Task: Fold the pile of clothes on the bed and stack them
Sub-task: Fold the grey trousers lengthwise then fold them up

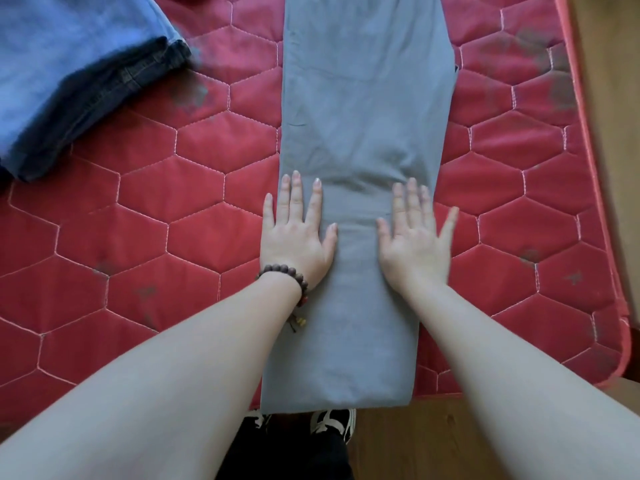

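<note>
A grey garment [363,109], folded into a long narrow strip, lies lengthwise on the red quilted bed [166,209], its near end hanging slightly over the bed's front edge. My left hand [298,233], with a bead bracelet at the wrist, rests flat on the strip's left edge, fingers spread. My right hand [415,233] presses flat on its right side, fingers apart. Neither hand grips the cloth. At the far left lies a folded stack of blue denim clothes [72,67].
The bed's right edge [595,168] runs along a wooden floor [616,81]. The front edge is just below the garment's end, where my black-and-white shoes [334,422] stand on the floor.
</note>
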The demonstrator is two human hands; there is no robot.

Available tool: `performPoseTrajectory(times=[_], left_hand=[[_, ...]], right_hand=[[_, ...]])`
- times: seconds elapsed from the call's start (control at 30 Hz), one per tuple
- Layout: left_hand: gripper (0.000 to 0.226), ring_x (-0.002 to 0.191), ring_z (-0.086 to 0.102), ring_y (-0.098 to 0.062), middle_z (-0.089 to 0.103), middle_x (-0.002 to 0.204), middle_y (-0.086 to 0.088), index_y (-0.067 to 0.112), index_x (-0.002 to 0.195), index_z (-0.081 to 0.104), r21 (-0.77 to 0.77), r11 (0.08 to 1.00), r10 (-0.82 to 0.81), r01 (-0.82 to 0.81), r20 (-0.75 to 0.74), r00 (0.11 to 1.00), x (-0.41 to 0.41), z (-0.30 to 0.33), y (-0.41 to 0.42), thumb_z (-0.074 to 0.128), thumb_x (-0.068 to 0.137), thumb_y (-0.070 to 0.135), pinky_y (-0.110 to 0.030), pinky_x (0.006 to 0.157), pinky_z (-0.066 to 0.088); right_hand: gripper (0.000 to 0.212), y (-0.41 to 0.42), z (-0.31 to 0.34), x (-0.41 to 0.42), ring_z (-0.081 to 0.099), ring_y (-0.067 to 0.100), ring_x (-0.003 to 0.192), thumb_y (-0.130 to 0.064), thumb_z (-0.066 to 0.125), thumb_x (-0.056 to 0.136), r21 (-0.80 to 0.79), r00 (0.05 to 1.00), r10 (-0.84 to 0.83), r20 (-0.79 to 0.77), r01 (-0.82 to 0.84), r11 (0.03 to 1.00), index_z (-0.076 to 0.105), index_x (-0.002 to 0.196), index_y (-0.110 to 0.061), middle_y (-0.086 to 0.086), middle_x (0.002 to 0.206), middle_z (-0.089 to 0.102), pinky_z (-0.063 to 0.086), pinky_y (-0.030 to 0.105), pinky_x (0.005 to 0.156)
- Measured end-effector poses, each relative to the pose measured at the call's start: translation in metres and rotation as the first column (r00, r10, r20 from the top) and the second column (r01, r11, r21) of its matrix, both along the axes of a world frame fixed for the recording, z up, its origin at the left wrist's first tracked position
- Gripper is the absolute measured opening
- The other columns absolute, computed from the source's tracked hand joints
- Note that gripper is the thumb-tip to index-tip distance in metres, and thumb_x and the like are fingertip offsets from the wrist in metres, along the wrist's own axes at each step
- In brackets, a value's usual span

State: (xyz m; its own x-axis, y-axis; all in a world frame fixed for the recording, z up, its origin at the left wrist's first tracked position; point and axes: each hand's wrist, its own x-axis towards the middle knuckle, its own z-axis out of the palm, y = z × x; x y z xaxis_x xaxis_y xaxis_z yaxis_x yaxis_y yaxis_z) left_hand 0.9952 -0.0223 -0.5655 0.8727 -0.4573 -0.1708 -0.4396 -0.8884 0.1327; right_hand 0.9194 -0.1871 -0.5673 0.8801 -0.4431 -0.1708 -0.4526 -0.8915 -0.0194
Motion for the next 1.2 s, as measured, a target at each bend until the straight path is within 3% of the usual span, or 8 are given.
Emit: performPoseTrajectory(times=[0.1,0.17,0.27,0.4,0.57,0.9,1.07,1.2], left_hand=[[0.074,0.15,0.0,-0.025,0.006,0.161,-0.014,0.015,0.155,0.012,-0.015,1.0,0.011,-0.011,0.008,1.0,-0.001,-0.001,0.001,0.021,0.092,0.053,-0.047,0.12,0.005],[0.076,0.15,0.005,-0.025,0.011,0.161,-0.014,0.009,0.154,0.017,-0.029,0.999,0.022,-0.021,0.015,1.0,0.0,-0.002,0.001,0.024,0.091,0.052,-0.047,0.119,0.01],[0.076,0.149,0.011,-0.026,0.018,0.159,-0.015,0.004,0.151,0.024,-0.047,0.999,0.028,-0.027,0.033,0.999,0.0,-0.002,0.001,0.028,0.09,0.049,-0.048,0.118,0.014],[0.077,0.149,0.013,-0.026,0.019,0.159,-0.015,0.001,0.15,0.025,-0.055,0.998,0.017,-0.015,0.05,0.999,0.0,-0.005,0.001,0.03,0.089,0.047,-0.05,0.118,0.017],[0.078,0.149,0.013,-0.025,0.018,0.159,-0.015,0.001,0.15,0.025,-0.041,0.999,0.033,-0.03,0.062,0.998,0.0,-0.007,0.001,0.03,0.088,0.047,-0.05,0.118,0.018],[0.077,0.149,0.009,-0.024,0.015,0.16,-0.013,0.003,0.152,0.021,-0.062,0.998,0.021,-0.018,0.044,0.999,0.0,-0.007,0.002,0.027,0.089,0.048,-0.049,0.119,0.014],[0.068,0.148,0.013,-0.026,0.019,0.159,-0.012,0.011,0.152,0.025,-0.079,0.997,-0.004,0.007,0.05,0.999,0.0,-0.008,0.004,0.025,0.092,0.043,-0.048,0.119,0.01],[0.057,0.149,0.009,-0.026,0.016,0.161,-0.001,0.031,0.153,0.019,-0.033,0.977,-0.211,0.212,0.038,0.977,-0.005,-0.005,0.02,0.017,0.097,0.042,-0.051,0.119,0.007]], right_hand=[[0.063,-0.012,0.007,0.005,0.016,0.025,0.148,-0.037,0.026,0.095,-0.091,0.995,-0.054,0.081,0.062,0.994,0.029,0.149,-0.005,0.009,0.159,0.02,-0.002,0.055,0.115],[0.06,-0.003,0.01,0.018,0.026,0.029,0.144,-0.021,0.037,0.087,-0.033,0.967,0.185,0.175,-0.183,0.983,0.038,0.145,-0.002,0.014,0.155,0.031,0.001,0.049,0.116],[0.06,0.022,0.011,0.056,0.031,0.024,0.143,-0.023,0.029,0.087,0.239,0.856,0.47,0.213,-0.513,0.825,0.041,0.145,-0.009,0.007,0.153,0.036,0.008,0.046,0.118],[0.056,0.035,0.008,0.13,0.007,0.008,0.148,-0.036,0.015,0.098,0.182,0.894,0.439,0.084,-0.447,0.876,0.018,0.154,-0.027,-0.011,0.161,0.012,-0.005,0.047,0.119],[0.061,0.021,0.004,0.187,-0.009,0.014,0.149,-0.062,0.012,0.096,0.073,0.945,0.328,-0.009,-0.326,0.943,0.0,0.152,-0.042,-0.011,0.162,-0.007,-0.01,0.055,0.116],[0.069,-0.058,0.006,0.098,0.0,0.025,0.149,-0.054,0.025,0.097,0.004,0.96,-0.275,0.059,0.275,0.961,0.013,0.155,-0.019,0.008,0.162,0.005,-0.001,0.061,0.115],[0.058,0.05,0.002,0.008,0.017,0.024,0.148,-0.045,0.031,0.096,0.056,0.968,0.227,0.109,-0.234,0.971,0.03,0.151,-0.027,0.006,0.159,0.022,0.005,0.059,0.116],[0.057,0.048,0.001,-0.061,0.015,0.022,0.148,-0.045,0.028,0.097,0.051,0.991,0.12,0.061,-0.124,0.991,0.026,0.152,-0.029,0.002,0.16,0.02,0.006,0.06,0.116]])
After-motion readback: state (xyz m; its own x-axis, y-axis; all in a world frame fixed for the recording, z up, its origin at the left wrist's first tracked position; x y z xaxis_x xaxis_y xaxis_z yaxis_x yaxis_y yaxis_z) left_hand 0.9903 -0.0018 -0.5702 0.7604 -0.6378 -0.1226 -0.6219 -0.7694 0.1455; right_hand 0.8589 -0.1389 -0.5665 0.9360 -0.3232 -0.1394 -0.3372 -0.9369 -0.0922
